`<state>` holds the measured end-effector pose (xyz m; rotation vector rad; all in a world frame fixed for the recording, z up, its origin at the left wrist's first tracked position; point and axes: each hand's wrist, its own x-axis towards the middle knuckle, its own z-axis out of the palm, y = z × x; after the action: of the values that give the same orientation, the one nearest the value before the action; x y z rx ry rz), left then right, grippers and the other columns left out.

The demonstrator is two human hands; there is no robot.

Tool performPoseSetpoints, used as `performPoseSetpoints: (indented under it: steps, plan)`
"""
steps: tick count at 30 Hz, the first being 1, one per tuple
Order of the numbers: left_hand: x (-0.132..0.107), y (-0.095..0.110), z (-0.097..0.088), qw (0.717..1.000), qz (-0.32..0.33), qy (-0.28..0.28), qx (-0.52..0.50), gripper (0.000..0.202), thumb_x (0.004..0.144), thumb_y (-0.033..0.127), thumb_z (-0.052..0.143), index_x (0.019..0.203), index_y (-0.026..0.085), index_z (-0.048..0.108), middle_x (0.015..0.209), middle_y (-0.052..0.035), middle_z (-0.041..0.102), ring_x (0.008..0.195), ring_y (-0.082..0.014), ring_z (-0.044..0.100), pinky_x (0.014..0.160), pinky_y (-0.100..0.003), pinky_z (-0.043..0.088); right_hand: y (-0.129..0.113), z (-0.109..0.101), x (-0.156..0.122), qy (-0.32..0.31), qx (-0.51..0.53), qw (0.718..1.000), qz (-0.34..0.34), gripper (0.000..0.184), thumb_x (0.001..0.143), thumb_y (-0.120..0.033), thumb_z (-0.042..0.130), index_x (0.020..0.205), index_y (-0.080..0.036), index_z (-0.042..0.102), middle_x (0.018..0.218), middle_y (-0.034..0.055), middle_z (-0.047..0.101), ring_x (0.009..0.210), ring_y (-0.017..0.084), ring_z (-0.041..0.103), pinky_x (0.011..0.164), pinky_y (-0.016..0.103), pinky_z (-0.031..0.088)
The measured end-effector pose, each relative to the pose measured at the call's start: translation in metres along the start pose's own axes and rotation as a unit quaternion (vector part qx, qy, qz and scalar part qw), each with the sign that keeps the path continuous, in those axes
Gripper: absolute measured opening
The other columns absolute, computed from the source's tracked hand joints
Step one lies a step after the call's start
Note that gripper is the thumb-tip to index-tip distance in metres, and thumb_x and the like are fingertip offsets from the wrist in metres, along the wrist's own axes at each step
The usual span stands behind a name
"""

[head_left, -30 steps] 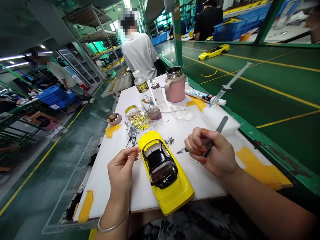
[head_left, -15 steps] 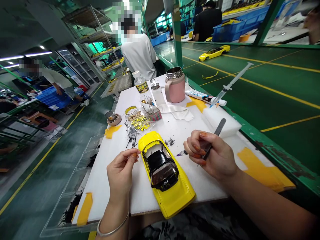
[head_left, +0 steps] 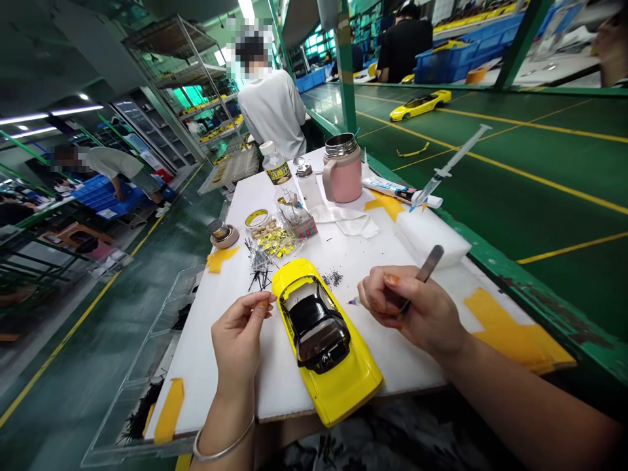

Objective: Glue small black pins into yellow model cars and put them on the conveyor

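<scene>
Lower now, the right hand pinches tweezers beside the glossy yellow model car.

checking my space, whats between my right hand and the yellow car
In the head view, a small pointed tip sticks out of the right hand toward the yellow car, over the white board.

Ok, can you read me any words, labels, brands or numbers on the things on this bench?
Water bottle: printed characters on the label, too blurred to read.
White tube: printed lettering, too small to read.
Syringe: any scale markings are too small to read.
I can read no other text.
</scene>
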<state>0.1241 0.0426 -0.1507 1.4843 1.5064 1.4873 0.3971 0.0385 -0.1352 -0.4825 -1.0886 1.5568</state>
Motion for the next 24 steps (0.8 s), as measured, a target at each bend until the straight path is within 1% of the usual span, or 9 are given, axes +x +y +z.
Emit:
performPoseSetpoints:
  steps: [3,6,8,10,12,14,18,21,24]
  plan:
    - [0.001,0.001,0.0,1.0,0.0,-0.001,-0.003,0.016,0.084,0.034,0.08,0.093,0.022,0.081,0.087,-0.0039,0.079,0.072,-0.0148,0.068,0.069,-0.025,0.057,-0.014,-0.006,-0.006,0.02,-0.14,0.987,-0.074,0.041,0.098,-0.045,0.057,0.066,-0.018,0.058,0.057,-0.0004,0.039,0.051,0.013,0.032,0.046,0.027,0.022]
    - [0.001,0.001,0.0,1.0,0.001,-0.005,-0.01,0.017,0.085,0.035,0.079,0.094,0.02,0.08,0.089,-0.0049,0.079,0.07,-0.0141,0.067,0.068,-0.025,0.057,-0.04,-0.016,-0.007,0.088,-0.307,0.931,-0.178,0.036,0.101,-0.037,0.057,0.072,-0.018,0.063,0.063,0.0021,0.047,0.055,0.014,0.038,0.051,0.031,0.025]
    - [0.0,0.001,0.0,1.0,0.005,-0.002,-0.023,0.019,0.086,0.035,0.078,0.095,0.019,0.078,0.09,-0.0053,0.078,0.069,-0.0136,0.066,0.065,-0.025,0.056,-0.058,-0.024,-0.003,0.14,-0.348,0.899,-0.227,0.032,0.101,-0.034,0.06,0.074,-0.018,0.067,0.063,0.0027,0.049,0.055,0.015,0.039,0.051,0.032,0.024]
    - [0.0,0.001,0.0,0.999,0.01,0.007,-0.043,0.02,0.086,0.035,0.077,0.099,0.019,0.074,0.092,-0.0047,0.078,0.069,-0.0132,0.066,0.061,-0.024,0.054,-0.072,-0.033,0.005,0.192,-0.314,0.897,-0.244,0.032,0.099,-0.035,0.063,0.072,-0.019,0.068,0.06,0.0018,0.044,0.054,0.015,0.035,0.049,0.033,0.021]
    - [0.0,0.002,0.001,0.998,0.013,0.019,-0.064,0.025,0.086,0.034,0.078,0.104,0.021,0.068,0.092,-0.0037,0.078,0.069,-0.0129,0.067,0.06,-0.022,0.052,-0.081,-0.043,0.015,0.225,-0.248,0.919,-0.207,0.033,0.096,-0.042,0.067,0.07,-0.022,0.067,0.058,0.0003,0.039,0.053,0.015,0.031,0.047,0.032,0.017]
    - [0.0,0.003,0.001,0.996,0.009,0.027,-0.081,0.03,0.085,0.033,0.079,0.109,0.021,0.065,0.092,-0.0037,0.078,0.07,-0.0131,0.068,0.061,-0.022,0.052,-0.086,-0.052,0.025,0.235,-0.198,0.942,-0.133,0.038,0.093,-0.05,0.071,0.069,-0.021,0.065,0.058,-0.0006,0.037,0.053,0.014,0.03,0.047,0.031,0.014]
    - [0.004,0.003,0.003,0.996,0.004,0.032,-0.089,0.027,0.082,0.033,0.08,0.102,0.017,0.072,0.09,-0.0071,0.079,0.072,-0.0159,0.07,0.061,-0.024,0.054,-0.093,-0.065,0.038,0.242,-0.173,0.954,-0.025,0.041,0.095,-0.051,0.072,0.074,-0.016,0.066,0.061,0.0008,0.046,0.061,0.013,0.05,0.047,0.029,0.019]
    - [0.002,0.005,0.001,0.994,0.018,0.052,-0.092,0.022,0.082,0.034,0.08,0.097,0.017,0.075,0.088,-0.0067,0.079,0.072,-0.0165,0.07,0.063,-0.026,0.056,-0.098,-0.065,0.042,0.284,-0.186,0.94,-0.028,0.041,0.096,-0.051,0.071,0.077,-0.015,0.069,0.069,0.0075,0.062,0.067,0.015,0.059,0.046,0.028,0.015]
    - [-0.018,0.014,-0.006,0.993,0.034,0.067,-0.094,0.014,0.087,0.032,0.077,0.097,0.022,0.076,0.087,-0.0027,0.078,0.066,-0.0127,0.066,0.062,-0.024,0.055,-0.095,-0.053,0.028,0.223,-0.2,0.951,-0.076,0.042,0.094,-0.056,0.072,0.075,-0.019,0.066,0.067,0.0073,0.066,0.058,0.014,0.056,0.046,0.027,0.017]
